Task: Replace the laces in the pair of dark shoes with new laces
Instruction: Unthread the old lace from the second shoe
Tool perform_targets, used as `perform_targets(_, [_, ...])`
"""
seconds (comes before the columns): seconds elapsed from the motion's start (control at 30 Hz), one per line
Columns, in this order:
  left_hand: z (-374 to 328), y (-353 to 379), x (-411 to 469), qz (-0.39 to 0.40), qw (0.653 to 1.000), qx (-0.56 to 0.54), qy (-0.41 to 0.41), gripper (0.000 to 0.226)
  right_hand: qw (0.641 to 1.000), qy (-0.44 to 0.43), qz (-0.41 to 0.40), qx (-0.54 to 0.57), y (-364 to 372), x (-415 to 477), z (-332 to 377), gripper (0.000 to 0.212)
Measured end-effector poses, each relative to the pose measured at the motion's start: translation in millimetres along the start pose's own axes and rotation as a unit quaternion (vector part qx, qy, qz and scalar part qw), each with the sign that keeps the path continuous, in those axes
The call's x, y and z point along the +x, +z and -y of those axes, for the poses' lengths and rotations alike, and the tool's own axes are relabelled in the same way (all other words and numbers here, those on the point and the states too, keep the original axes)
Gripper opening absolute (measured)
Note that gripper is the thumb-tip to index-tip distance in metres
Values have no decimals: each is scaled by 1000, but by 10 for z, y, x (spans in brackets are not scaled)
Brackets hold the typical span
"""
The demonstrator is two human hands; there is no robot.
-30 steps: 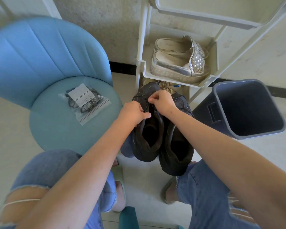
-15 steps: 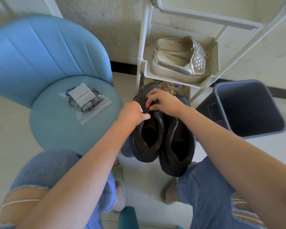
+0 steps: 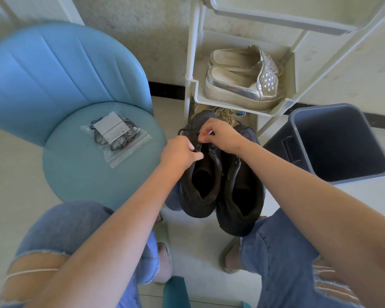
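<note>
Now L hand (image 3: 180, 153), R hand (image 3: 222, 136) pinch lace (image 3: 184, 130); bag (image 3: 131, 147) label (image 3: 108, 127) unreadable.

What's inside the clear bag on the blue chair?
Through the clear bag you can see coiled dark laces and a white card. The card covers part of the coil, so how many laces there are cannot be told.
</note>
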State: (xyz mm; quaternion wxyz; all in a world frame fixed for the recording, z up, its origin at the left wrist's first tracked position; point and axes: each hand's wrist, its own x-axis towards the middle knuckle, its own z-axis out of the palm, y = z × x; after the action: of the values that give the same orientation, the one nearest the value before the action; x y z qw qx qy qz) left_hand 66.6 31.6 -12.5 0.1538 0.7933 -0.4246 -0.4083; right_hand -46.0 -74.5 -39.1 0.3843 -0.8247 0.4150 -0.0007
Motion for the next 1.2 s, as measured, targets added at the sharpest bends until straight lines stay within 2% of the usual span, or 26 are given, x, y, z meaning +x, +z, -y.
perform_targets(0.1, [14, 12, 21, 14, 1000, -3, -13, 30, 984, 115, -120, 61, -9, 54, -39, 21])
perform_targets(0.17, [15, 23, 30, 20, 1000, 10, -7, 32, 948, 207, -172, 171, -23, 67, -69, 25])
perform_targets(0.2, [17, 33, 27, 14, 1000, 11, -6, 32, 935, 224, -183, 206, -33, 52, -61, 25])
perform_targets(0.23, [17, 41, 22, 5, 1000, 7, -8, 33, 938, 207, -185, 210, -49, 40, -55, 26])
perform_targets(0.27, [22, 49, 19, -5, 1000, 5, -9, 35, 958, 156, -171, 170, -79, 28, -56, 27])
perform_targets(0.33, [33, 49, 16, -16, 1000, 12, -7, 41, 995, 24, -81, 52, -118, -20, -31, 25])
perform_targets(0.37, [36, 45, 21, -18, 1000, 11, -10, 45, 999, -18, -29, 3, -117, -40, -26, 23])
perform_targets(0.43, [32, 42, 32, -20, 1000, -3, -19, 56, 998, -37, 31, -46, -72, -68, -37, 19])
perform_targets(0.6, [18, 63, 16, -41, 998, -41, -15, 69, 998, -34, 13, -42, -17, -23, 19, 11])
perform_targets(0.67, [28, 49, 17, -39, 997, -65, -27, 70, 997, 41, -55, -27, -34, 19, 63, 13])
perform_targets(0.73, [34, 38, 17, -32, 996, -82, -36, 71, 965, 166, -194, 59, -134, 31, 43, 18])
perform_targets(0.77, [43, 36, 16, -30, 995, -85, -35, 73, 944, 195, -241, 111, -193, 12, -10, 21])
perform_targets(0.8, [47, 37, 17, -29, 995, -85, -30, 76, 939, 202, -246, 133, -255, -14, -62, 22])
perform_targets(0.87, [42, 43, 23, -25, 996, -79, -24, 85, 965, 151, -185, 110, -333, -98, -107, 23])
perform_targets(0.93, [26, 50, 37, -20, 997, -73, -24, 92, 989, 65, -121, 55, -323, -140, -80, 34])
perform_targets(1.0, [11, 54, 41, -23, 998, -62, -20, 95, 998, -13, -52, -24, -234, -130, -22, 34])
perform_targets(1.07, [7, 55, 38, -30, 998, -52, -12, 96, 993, -61, 10, -99, -118, -99, -7, 24])
perform_targets(1.2, [13, 41, 44, -22, 998, -50, -19, 98, 990, -69, 0, -123, -65, -52, -52, 15])
